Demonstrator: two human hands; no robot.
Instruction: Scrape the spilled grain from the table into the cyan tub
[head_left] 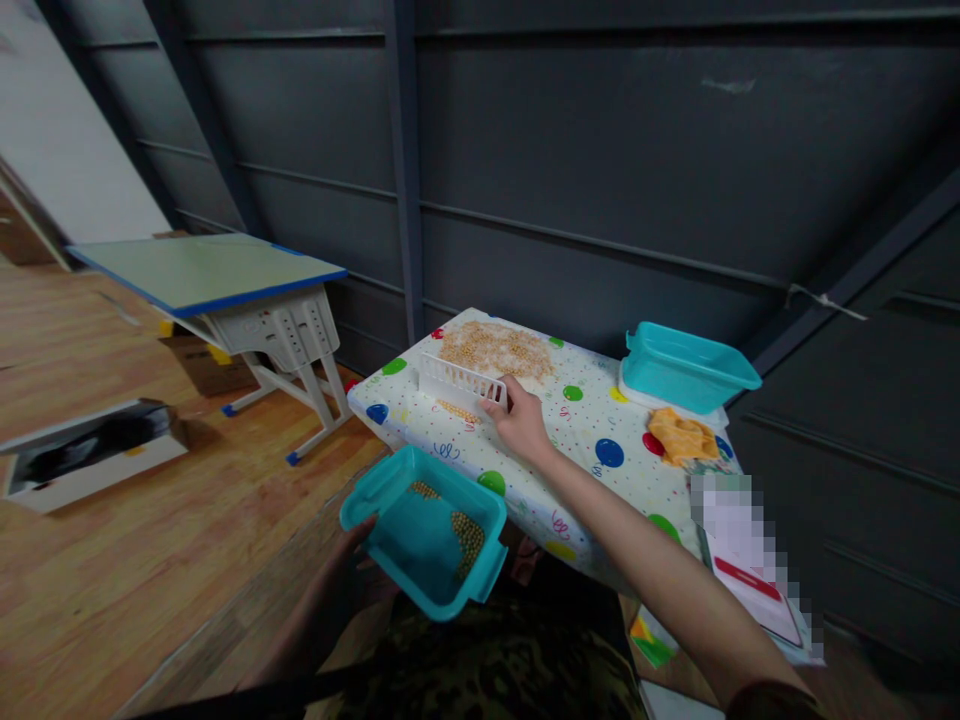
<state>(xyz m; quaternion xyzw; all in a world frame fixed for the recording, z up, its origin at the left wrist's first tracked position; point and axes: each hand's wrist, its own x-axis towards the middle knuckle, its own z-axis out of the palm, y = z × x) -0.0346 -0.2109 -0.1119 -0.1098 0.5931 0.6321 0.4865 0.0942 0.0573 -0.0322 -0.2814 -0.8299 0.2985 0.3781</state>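
My left hand (364, 555) is closed on the near left side of a teal plastic tub (409, 575), holding it just off the table's front edge. Two small heaps of soybeans (469, 540) lie on the tub's floor. My right hand (520, 420) grips the right end of a white slotted plastic rack (459, 385), which stands on edge on the balloon-print tablecloth (577, 430). A thin line of soybeans (459, 411) lies on the near side of the rack. Beyond it spreads a wide patch of soybeans mixed with pale grains (499, 350).
A second teal tub (686, 370) sits at the table's back right, beside an orange cloth (681, 437). Near the right edge lies a tablet-like board (739, 560). At left stand a desk (217, 270) and an open box (97, 450). A dark panelled wall (562, 130) borders the table's back.
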